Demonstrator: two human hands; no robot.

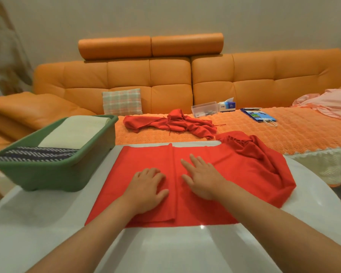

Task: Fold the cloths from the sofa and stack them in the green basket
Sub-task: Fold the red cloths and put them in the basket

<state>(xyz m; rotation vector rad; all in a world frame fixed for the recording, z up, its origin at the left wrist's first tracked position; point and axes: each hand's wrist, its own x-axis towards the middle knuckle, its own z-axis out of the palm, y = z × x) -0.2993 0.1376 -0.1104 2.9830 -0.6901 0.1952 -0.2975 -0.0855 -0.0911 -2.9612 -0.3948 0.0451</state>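
Left hand: my left hand (146, 186) lay palm down on the red cloth (234, 194), thumb out to the side, pressing and pinching nothing.
Right hand: my right hand (202, 179) lay flat just beside it, fingers spread and pointing away from me, also only pressing.
Cloth on table: the red cloth was spread over the white table (185, 251) directly under both hands, its long axis running left to right across my view.
Fold edge: a doubled flap covered the left part. Its edge (173, 174) ran from the near side to the far side between my two hands, so the left hand sat on the flap and the right hand on the single layer.
Loose end: the fringed end (250, 146) was bunched up to the right and beyond my right hand, reaching the sofa (165, 75) edge. The right hand was clearly the nearer one.
Next move, my guess: that bunched end needed drawing flat and bringing leftward over the middle while the left hand pinned the flap.
Basket: the green basket (53, 170) stood at the left, near my left hand, already holding a pale cloth (73, 133) and a striped cloth (35, 152).
Left to do: another red cloth (171, 123) lay crumpled on the sofa seat, well beyond both hands.
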